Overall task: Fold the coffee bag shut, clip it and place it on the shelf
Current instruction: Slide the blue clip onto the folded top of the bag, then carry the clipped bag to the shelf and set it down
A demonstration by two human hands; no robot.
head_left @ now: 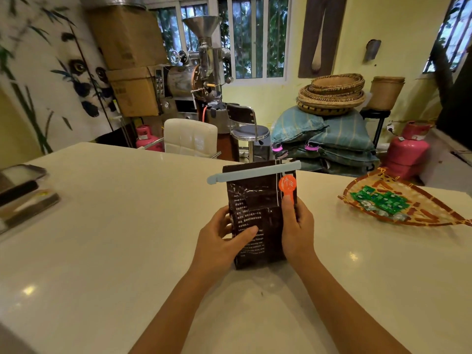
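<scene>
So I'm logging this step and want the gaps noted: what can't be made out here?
- Head view: no shelf is identifiable.
- Coffee bag: lower sides covered by the left hand and right hand; the small print is unreadable.
- Clip: whether it is fully latched cannot be told.
- Items at the table's left edge: cut off, blurred.

Soft daylight from barred windows (258, 37) at 12 o'clock, small lamp glints on the glossy desk (102, 226) at 3 and 8 o'clock, faint shadows, fisheye bending and blur at 9 o'clock edge
</scene>
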